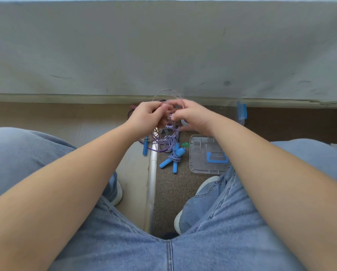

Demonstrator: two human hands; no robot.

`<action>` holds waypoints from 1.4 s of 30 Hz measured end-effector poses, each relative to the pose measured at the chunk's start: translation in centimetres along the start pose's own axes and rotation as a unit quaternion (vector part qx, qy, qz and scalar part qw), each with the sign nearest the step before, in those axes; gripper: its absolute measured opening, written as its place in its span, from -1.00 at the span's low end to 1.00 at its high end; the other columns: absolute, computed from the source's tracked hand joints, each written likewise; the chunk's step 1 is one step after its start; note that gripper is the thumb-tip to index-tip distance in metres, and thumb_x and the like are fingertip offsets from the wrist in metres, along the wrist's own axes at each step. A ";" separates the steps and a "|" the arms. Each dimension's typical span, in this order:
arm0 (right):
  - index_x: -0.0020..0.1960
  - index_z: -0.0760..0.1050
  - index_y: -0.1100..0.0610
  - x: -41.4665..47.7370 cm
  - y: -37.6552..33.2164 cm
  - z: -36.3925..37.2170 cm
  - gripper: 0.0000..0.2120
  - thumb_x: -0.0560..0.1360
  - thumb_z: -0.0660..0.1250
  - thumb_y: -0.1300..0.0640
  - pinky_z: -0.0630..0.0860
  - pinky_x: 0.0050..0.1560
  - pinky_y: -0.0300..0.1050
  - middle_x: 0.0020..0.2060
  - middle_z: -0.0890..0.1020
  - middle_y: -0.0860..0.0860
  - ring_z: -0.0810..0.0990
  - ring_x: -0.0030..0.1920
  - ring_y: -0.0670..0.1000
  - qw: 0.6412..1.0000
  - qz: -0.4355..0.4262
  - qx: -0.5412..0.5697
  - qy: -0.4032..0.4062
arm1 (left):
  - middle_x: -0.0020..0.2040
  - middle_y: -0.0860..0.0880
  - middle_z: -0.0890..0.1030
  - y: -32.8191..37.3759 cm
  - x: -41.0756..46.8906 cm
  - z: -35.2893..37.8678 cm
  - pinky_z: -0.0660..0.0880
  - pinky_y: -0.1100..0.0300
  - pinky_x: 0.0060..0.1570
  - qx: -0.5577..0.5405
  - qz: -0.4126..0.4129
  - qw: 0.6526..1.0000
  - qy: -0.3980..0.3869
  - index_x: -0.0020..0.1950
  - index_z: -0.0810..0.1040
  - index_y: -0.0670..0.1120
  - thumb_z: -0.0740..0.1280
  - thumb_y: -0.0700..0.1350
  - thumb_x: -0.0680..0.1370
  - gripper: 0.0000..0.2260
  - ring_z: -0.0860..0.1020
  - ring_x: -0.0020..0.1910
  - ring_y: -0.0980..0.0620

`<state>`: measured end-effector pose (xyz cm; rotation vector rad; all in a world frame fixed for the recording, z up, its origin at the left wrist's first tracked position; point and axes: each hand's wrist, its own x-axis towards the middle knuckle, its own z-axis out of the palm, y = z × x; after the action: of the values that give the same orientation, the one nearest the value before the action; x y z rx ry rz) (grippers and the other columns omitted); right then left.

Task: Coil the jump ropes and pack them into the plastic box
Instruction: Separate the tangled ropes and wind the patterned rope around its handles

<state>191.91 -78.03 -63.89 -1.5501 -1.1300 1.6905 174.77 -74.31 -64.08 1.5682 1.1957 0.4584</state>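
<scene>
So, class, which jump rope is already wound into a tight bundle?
The blue-and-white braided rope, knotted up by its blue handles; the thin purple rope forms loose loops between the left hand and right hand.

Grey wall, two kinds of floor, and a seated person's legs

A scuffed grey wall (163,45) fills the upper half, ending in a pale ledge (66,97) at its foot. Below it, a metal strip (152,182) runs toward the viewer, dividing pale tile (132,173) on the left from dark speckled flooring (171,192) on the right. Blue jeans (183,255) cover both legs, and a white shoe (118,194) stands on the tile while the other shoe (207,182) stands on the speckled side. A small green object (185,145) (too small to identify) lies on the speckled floor.
</scene>
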 end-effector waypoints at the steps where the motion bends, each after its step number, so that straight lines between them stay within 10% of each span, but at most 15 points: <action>1: 0.17 0.56 -0.23 -0.1 0.2 0.1 -0.58 0.41 0.36 0.17 0.51 0.23 0.15 0.11 0.67 -0.08 0.61 0.17 0.02 0.999 0.006 -0.013 -0.029 | -0.25 -0.09 0.64 0.1 -0.1 0.1 0.56 0.23 -0.27 -0.021 -0.003 1.000 0.004 0.02 0.65 -0.09 0.20 -0.13 0.68 -0.77 0.57 -0.38 0.14; 9: 0.09 0.64 0.09 -0.3 1.3 -0.7 -0.86 0.56 0.38 0.17 0.60 -0.23 -0.14 -0.06 0.67 0.10 0.62 -0.13 0.02 0.976 0.024 -0.217 -0.001 | -0.11 -0.03 0.73 0.2 0.8 -0.7 0.56 0.10 -0.11 -0.129 -0.067 0.982 0.119 -0.01 0.65 -0.02 0.14 0.03 0.69 -0.69 0.63 -0.17 0.04; 20: 0.17 0.58 0.05 -0.7 1.6 -1.0 -0.78 0.67 0.17 0.11 0.70 -0.13 0.10 -0.01 0.64 0.12 0.71 -0.06 0.16 0.895 0.114 -0.430 0.016 | -0.35 -0.03 0.60 0.0 1.0 -1.3 0.62 0.10 -0.28 -0.203 -0.069 0.948 0.235 0.08 0.56 -0.12 0.07 -0.03 0.71 -0.70 0.64 -0.39 -0.03; 25: 0.08 0.57 0.06 -0.8 1.4 -0.8 -0.82 0.67 0.18 0.12 0.61 -0.15 0.01 -0.06 0.67 0.10 0.70 -0.04 0.16 0.893 0.090 -0.439 0.039 | -0.39 -0.01 0.31 0.2 1.3 -0.9 0.52 0.17 -0.43 -0.265 -0.088 0.939 0.201 0.12 0.57 -0.15 0.10 -0.05 0.70 -0.72 0.35 -0.53 0.10; 32: 0.54 0.31 0.02 0.5 1.6 -0.8 -0.39 0.56 0.17 0.43 0.38 -0.40 -0.44 0.22 0.64 -0.04 0.51 -0.41 -0.39 0.978 -0.023 -0.187 0.093 | -0.10 -0.08 0.66 -0.9 0.7 -0.6 0.42 0.26 -0.37 0.002 -0.140 0.990 -0.019 0.23 0.61 0.01 0.45 0.00 0.49 -0.68 0.49 -0.37 0.08; 39: 0.56 0.27 -0.03 -0.7 0.5 -0.7 -0.28 0.52 0.08 0.53 0.51 -0.30 -0.07 0.28 0.61 -0.05 0.55 -0.45 -0.23 0.992 -0.048 -0.100 0.053 | -0.20 0.02 0.67 -0.5 0.2 -0.6 0.25 0.26 -0.51 -0.023 -0.163 0.982 -0.093 0.26 0.59 0.00 0.39 0.04 0.57 -0.71 0.27 -0.45 0.06; 42: 0.59 0.21 -0.03 -0.6 0.6 -0.5 -0.29 0.55 0.14 0.49 0.53 -0.39 -0.16 0.37 0.55 -0.05 0.71 -0.12 -0.12 0.995 -0.057 -0.077 0.014 | 0.01 -0.04 0.73 -0.5 0.1 -0.6 0.19 0.27 -0.51 -0.050 -0.176 0.975 -0.125 0.20 0.60 -0.02 0.40 0.09 0.55 -0.71 0.22 -0.44 0.08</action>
<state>192.56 -78.77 -64.13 -1.5661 -1.3350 1.5325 174.09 -73.94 -64.27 1.2505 1.2021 0.0848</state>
